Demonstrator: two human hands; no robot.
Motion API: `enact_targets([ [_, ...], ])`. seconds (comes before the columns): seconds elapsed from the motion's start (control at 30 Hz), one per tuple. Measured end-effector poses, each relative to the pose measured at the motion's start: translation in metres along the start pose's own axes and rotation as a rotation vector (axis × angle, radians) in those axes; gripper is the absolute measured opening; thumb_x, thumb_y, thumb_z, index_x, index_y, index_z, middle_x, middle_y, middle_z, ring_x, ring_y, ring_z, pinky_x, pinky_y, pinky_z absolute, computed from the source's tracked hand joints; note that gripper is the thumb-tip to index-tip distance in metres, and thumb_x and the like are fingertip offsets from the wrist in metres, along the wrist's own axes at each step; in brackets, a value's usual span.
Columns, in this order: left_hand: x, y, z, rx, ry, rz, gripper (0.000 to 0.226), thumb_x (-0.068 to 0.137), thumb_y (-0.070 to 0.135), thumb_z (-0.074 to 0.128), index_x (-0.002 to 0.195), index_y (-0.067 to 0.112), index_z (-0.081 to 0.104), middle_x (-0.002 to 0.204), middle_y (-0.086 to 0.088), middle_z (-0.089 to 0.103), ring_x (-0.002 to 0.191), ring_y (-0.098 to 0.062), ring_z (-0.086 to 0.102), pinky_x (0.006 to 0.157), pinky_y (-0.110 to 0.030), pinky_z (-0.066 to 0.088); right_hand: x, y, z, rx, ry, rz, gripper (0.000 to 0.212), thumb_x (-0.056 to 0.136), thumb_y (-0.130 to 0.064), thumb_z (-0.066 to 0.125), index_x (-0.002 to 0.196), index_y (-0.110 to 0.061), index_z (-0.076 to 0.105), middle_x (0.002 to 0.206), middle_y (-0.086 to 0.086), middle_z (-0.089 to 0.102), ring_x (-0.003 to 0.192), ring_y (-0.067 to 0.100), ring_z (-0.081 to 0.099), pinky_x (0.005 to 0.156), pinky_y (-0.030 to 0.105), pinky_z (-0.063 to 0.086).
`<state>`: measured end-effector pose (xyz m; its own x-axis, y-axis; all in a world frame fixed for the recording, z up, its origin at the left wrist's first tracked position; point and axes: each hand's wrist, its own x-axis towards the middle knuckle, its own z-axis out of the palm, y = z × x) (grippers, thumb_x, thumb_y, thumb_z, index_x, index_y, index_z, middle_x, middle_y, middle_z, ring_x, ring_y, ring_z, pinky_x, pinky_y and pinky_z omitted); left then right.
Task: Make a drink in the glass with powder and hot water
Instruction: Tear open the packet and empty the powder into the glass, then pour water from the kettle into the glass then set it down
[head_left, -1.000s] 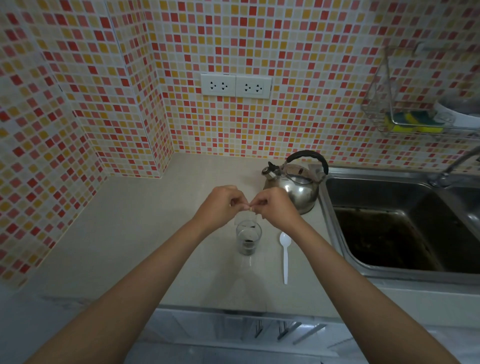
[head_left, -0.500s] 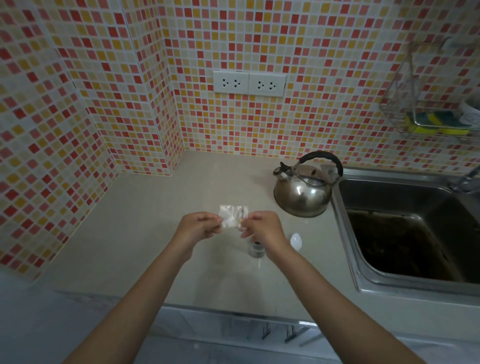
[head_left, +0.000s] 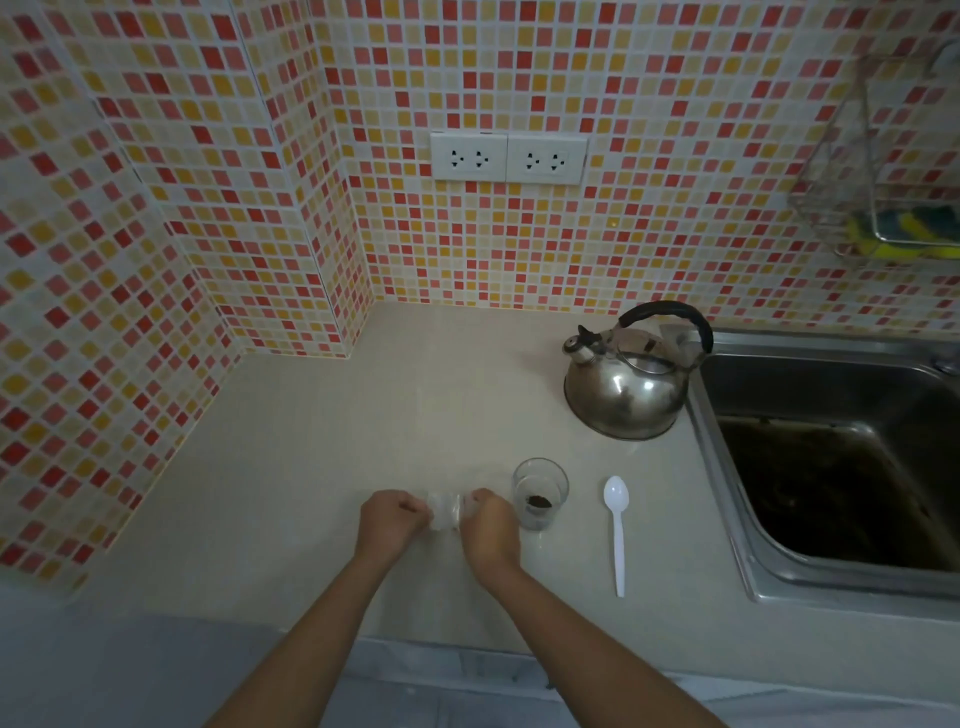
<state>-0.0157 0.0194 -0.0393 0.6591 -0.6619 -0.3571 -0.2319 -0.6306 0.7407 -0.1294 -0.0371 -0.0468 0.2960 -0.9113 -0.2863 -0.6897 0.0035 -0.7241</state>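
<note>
Both hands pinching clear packet (head_left: 444, 512), seemingly empty, glass (head_left: 539, 492) just right

Pretty dim overall, kinda murky and soft. The kettle (head_left: 626, 384) catches small glare spots, and the sink (head_left: 831, 467) basin is nearly black. Tile wall (head_left: 156, 208) lines bow at the edges from the wide lens. Wire rack (head_left: 878, 208) looks blurry.

Both forearms are bare to the frame's edge; no sleeve, watch or ring shows on the left hand (head_left: 390, 522) or right hand (head_left: 489, 527).
</note>
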Motion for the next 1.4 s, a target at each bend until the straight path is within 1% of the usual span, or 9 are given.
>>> enact_targets([
  [0.2, 0.003, -0.004, 0.01, 0.083, 0.05, 0.022, 0.008, 0.077, 0.013, 0.07, 0.076, 0.01, 0.077, 0.086, -0.009, 0.076, 0.087, -0.024, 0.07, 0.083, -0.032, 0.054, 0.003, 0.004, 0.003, -0.174, -0.011, -0.094, 0.031, 0.092, -0.002, 0.039, 0.121, -0.008, 0.047, 0.106, 0.016, 0.066, 0.095, 0.029, 0.064, 0.075, 0.034, 0.052],
  [0.47, 0.006, 0.0, 0.015, 0.158, 0.07, -0.014, 0.01, 0.075, 0.015, 0.07, 0.085, 0.015, 0.071, 0.097, -0.008, 0.073, 0.091, -0.026, 0.067, 0.078, -0.029, 0.051, 0.0, 0.011, 0.004, -0.512, -0.045, -0.273, 0.026, 0.092, -0.004, 0.04, 0.113, -0.005, 0.055, 0.118, 0.017, 0.057, 0.107, 0.031, 0.057, 0.083, 0.038, 0.047],
  [0.63, 0.006, -0.012, 0.013, 0.183, 0.131, 0.047, 0.016, 0.079, 0.035, 0.068, 0.088, 0.023, 0.066, 0.087, 0.002, 0.07, 0.087, -0.024, 0.068, 0.07, -0.027, 0.047, -0.03, 0.011, -0.015, -0.457, -0.004, -0.455, 0.033, 0.094, -0.032, 0.042, 0.114, -0.012, 0.06, 0.11, 0.012, 0.063, 0.097, 0.031, 0.062, 0.076, 0.038, 0.049],
  [0.73, 0.015, 0.001, 0.01, 0.085, 0.186, 0.115, 0.009, 0.08, 0.03, 0.069, 0.084, 0.022, 0.066, 0.076, 0.002, 0.065, 0.081, -0.025, 0.068, 0.07, -0.03, 0.05, -0.054, 0.007, -0.052, -0.301, 0.176, -0.562, 0.03, 0.084, -0.048, 0.052, 0.094, -0.025, 0.07, 0.078, -0.002, 0.069, 0.067, 0.015, 0.066, 0.056, 0.025, 0.049],
  [0.8, 0.026, 0.025, 0.01, -0.024, 0.189, 0.18, 0.007, 0.08, 0.019, 0.071, 0.084, 0.015, 0.068, 0.078, -0.006, 0.068, 0.079, -0.028, 0.067, 0.074, -0.033, 0.052, -0.055, 0.004, -0.093, -0.182, 0.33, -0.542, 0.031, 0.078, -0.052, 0.055, 0.089, -0.029, 0.071, 0.069, -0.007, 0.067, 0.058, 0.005, 0.059, 0.055, 0.021, 0.047],
  [1.0, 0.058, 0.143, 0.031, -0.131, 0.019, 0.522, 0.013, 0.083, 0.009, 0.07, 0.094, 0.005, 0.071, 0.09, -0.01, 0.069, 0.078, -0.016, 0.06, 0.076, -0.022, 0.046, 0.016, 0.003, -0.231, -0.181, 0.531, -0.303, 0.042, 0.076, -0.047, 0.07, 0.11, -0.024, 0.065, 0.086, -0.005, 0.063, 0.076, 0.012, 0.059, 0.067, 0.033, 0.054],
  [1.2, 0.079, 0.239, 0.076, 0.14, -0.15, 0.66, 0.032, 0.089, 0.015, 0.063, 0.121, 0.009, 0.065, 0.12, -0.01, 0.064, 0.103, -0.024, 0.062, 0.092, -0.029, 0.047, 0.135, 0.004, -0.305, -0.452, 0.466, -0.286, 0.063, 0.077, -0.048, 0.069, 0.129, -0.018, 0.05, 0.12, 0.009, 0.058, 0.111, 0.027, 0.054, 0.094, 0.045, 0.049],
  [1.3, 0.091, 0.262, 0.102, 0.346, -0.168, 0.658, 0.042, 0.093, 0.013, 0.058, 0.134, 0.011, 0.053, 0.136, -0.011, 0.053, 0.122, -0.03, 0.053, 0.107, -0.038, 0.042, 0.181, 0.006, -0.314, -0.589, 0.343, -0.27, 0.074, 0.076, -0.05, 0.068, 0.138, -0.023, 0.037, 0.127, 0.011, 0.051, 0.119, 0.031, 0.047, 0.098, 0.048, 0.045],
  [1.4, 0.105, 0.27, 0.118, 0.54, -0.155, 0.645, 0.043, 0.095, 0.013, 0.053, 0.138, 0.012, 0.049, 0.136, -0.012, 0.052, 0.125, -0.031, 0.05, 0.105, -0.036, 0.04, 0.215, 0.012, -0.314, -0.606, 0.159, -0.24, 0.069, 0.078, -0.051, 0.066, 0.137, -0.028, 0.038, 0.128, 0.009, 0.052, 0.118, 0.03, 0.049, 0.098, 0.047, 0.044],
])
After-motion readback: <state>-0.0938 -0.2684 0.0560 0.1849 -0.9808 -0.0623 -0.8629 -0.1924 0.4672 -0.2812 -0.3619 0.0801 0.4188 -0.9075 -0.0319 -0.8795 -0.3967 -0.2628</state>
